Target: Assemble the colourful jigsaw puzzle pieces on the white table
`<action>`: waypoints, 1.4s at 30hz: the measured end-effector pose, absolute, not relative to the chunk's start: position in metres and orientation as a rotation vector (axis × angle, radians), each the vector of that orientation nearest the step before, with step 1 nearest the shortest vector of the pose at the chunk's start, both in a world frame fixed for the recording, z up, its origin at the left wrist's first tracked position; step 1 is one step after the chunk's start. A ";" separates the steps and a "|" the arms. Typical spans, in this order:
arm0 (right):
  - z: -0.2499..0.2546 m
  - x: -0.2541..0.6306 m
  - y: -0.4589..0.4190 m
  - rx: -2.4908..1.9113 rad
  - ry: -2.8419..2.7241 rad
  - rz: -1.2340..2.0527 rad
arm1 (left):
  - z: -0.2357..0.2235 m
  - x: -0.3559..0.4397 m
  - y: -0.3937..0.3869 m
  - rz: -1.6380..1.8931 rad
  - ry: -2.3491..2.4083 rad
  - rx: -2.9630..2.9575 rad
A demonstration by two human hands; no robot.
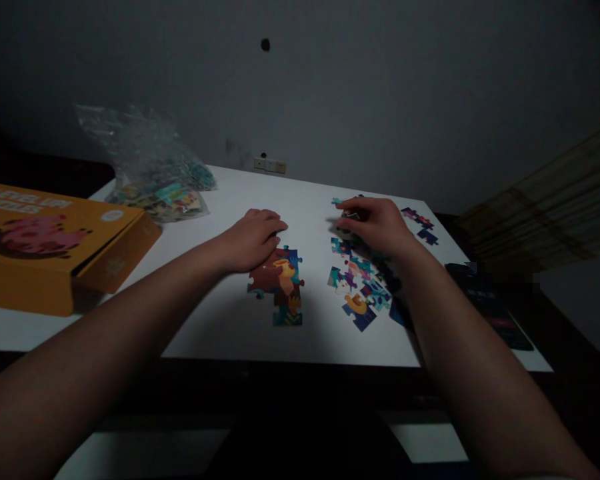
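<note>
My left hand [253, 239] rests palm down on the white table [220, 320], fingers curled, its heel touching the top of a small joined patch of jigsaw pieces [283, 287]. My right hand [375, 223] hovers over a loose heap of colourful puzzle pieces [355, 287], fingers pinched on a puzzle piece [349, 215] near the heap's far edge. A few dark pieces [420, 223] lie apart to the right of that hand.
An orange puzzle box [50, 247] sits at the left edge. Behind it lies a clear plastic bag [153, 177] with more pieces. A dark flat object [490, 307] lies at the right edge. A grey wall stands behind.
</note>
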State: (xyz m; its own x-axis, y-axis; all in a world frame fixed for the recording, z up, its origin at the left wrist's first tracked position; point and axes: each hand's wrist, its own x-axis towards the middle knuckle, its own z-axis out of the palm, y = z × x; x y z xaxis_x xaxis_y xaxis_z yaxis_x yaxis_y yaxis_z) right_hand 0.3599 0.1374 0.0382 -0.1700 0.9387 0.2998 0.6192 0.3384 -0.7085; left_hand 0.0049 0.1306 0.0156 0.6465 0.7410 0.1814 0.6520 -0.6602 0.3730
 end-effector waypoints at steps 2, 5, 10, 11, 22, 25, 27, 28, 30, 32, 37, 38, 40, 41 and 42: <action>0.045 0.353 0.131 -1.295 -1.718 0.695 | 0.020 0.008 0.128 0.535 1.098 2.571; 0.053 0.337 0.120 -1.175 -1.625 0.879 | 0.031 0.013 0.120 0.686 1.036 2.485; 0.060 0.312 0.106 -1.118 -1.760 1.134 | 0.046 0.019 0.104 0.821 0.955 2.231; 0.060 0.309 0.105 -1.129 -1.787 1.146 | 0.048 0.019 0.101 0.823 0.945 2.185; 0.058 0.302 0.098 -1.133 -1.833 1.154 | 0.047 0.024 0.096 0.805 0.952 2.042; 0.058 0.301 0.099 -1.115 -1.837 1.181 | 0.047 0.024 0.096 0.810 0.954 2.020; 0.058 0.301 0.100 -1.111 -1.844 1.189 | 0.047 0.025 0.096 0.804 0.949 2.010; 0.058 0.300 0.100 -1.109 -1.844 1.185 | 0.047 0.025 0.095 0.798 0.944 2.005; 0.059 0.300 0.100 -1.097 -1.842 1.164 | 0.047 0.025 0.095 0.793 0.936 1.986; 0.059 0.300 0.100 -1.091 -1.843 1.164 | 0.047 0.027 0.094 0.802 0.938 1.947; 0.061 0.303 0.098 -1.143 -1.873 1.314 | 0.043 0.030 0.096 0.920 1.018 1.807; 0.061 0.304 0.098 -1.154 -1.880 1.330 | 0.042 0.031 0.097 0.941 1.031 1.786; 0.061 0.304 0.096 -1.161 -1.890 1.342 | 0.040 0.032 0.099 0.968 1.038 1.766; 0.061 0.304 0.095 -1.156 -1.888 1.344 | 0.039 0.032 0.099 0.976 1.033 1.766; 0.061 0.303 0.095 -1.150 -1.882 1.346 | 0.038 0.032 0.100 0.982 1.025 1.770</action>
